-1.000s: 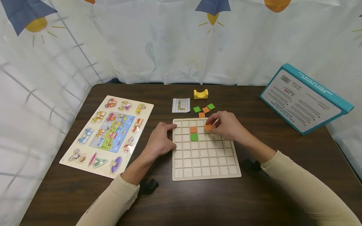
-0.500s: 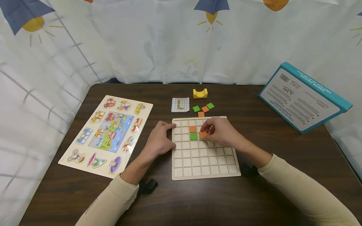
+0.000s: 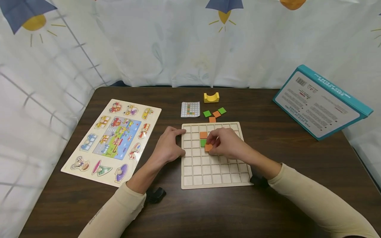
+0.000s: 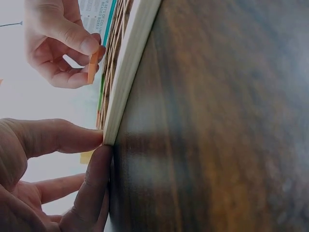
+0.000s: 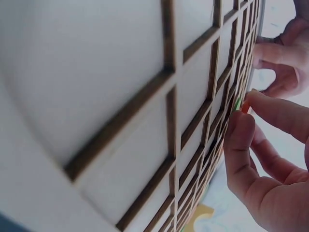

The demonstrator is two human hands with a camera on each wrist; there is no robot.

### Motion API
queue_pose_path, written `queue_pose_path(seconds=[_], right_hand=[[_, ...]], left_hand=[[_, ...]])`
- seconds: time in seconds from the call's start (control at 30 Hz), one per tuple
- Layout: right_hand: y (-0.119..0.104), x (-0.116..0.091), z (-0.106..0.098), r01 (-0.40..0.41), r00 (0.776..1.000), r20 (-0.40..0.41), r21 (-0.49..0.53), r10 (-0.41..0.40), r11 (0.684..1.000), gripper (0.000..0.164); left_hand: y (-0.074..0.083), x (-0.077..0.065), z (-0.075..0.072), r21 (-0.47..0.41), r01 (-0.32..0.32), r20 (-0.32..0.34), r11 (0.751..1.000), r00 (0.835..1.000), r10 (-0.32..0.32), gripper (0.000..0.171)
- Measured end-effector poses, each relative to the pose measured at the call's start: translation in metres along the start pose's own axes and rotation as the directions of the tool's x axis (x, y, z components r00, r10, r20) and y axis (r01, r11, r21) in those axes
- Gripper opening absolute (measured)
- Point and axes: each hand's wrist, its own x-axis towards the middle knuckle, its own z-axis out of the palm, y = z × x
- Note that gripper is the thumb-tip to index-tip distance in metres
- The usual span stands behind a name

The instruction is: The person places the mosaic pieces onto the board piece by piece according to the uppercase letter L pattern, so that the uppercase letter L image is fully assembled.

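Observation:
My right hand point(image 3: 227, 143) pinches an orange square tile point(image 3: 208, 147) between thumb and fingers, just over the gridded wooden board point(image 3: 208, 180). In the left wrist view, that same tile point(image 4: 92, 67) is tilted and held apart from the board's surface. A green tile point(image 3: 203, 142) lies in the board's grid, partly covered by the held one, with another orange tile point(image 3: 203, 135) directly behind it. At the board's left edge, my left hand point(image 3: 168, 145) rests with its thumb and forefinger spread and touching the rim.
Behind the board lie loose green tiles point(image 3: 207, 113) and orange tiles point(image 3: 212, 119), a small pattern card point(image 3: 190, 109) and a yellow curved block point(image 3: 211, 98). A picture puzzle board point(image 3: 114, 142) lies left. A teal box point(image 3: 321, 102) leans at the right.
My right hand has carried the orange tile leftward and nearer to me across the board, to beside the green tile. The left hand has stayed at the board's edge.

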Motion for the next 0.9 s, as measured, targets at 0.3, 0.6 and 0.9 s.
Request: queue_pose_path(seconds=[0.3,0.6,0.9], right_hand=[[-0.005,0.001,0.008,-0.011,1.0,0.029,-0.04,0.012,0.999,0.017],[-0.009,0.0,0.011,-0.01,1.0,0.028,-0.055,0.012,0.998,0.017],[-0.009,0.0,0.012,0.001,1.0,0.019,-0.06,0.0,0.998,0.019]], left_hand=[[-0.001,0.0,0.0,0.001,0.002,0.002,1.0,1.0,-0.002,0.084],[-0.001,0.002,0.0,0.004,0.009,0.013,1.0,1.0,-0.009,0.084],[-0.002,0.002,-0.001,-0.015,0.015,0.019,1.0,1.0,-0.015,0.085]])
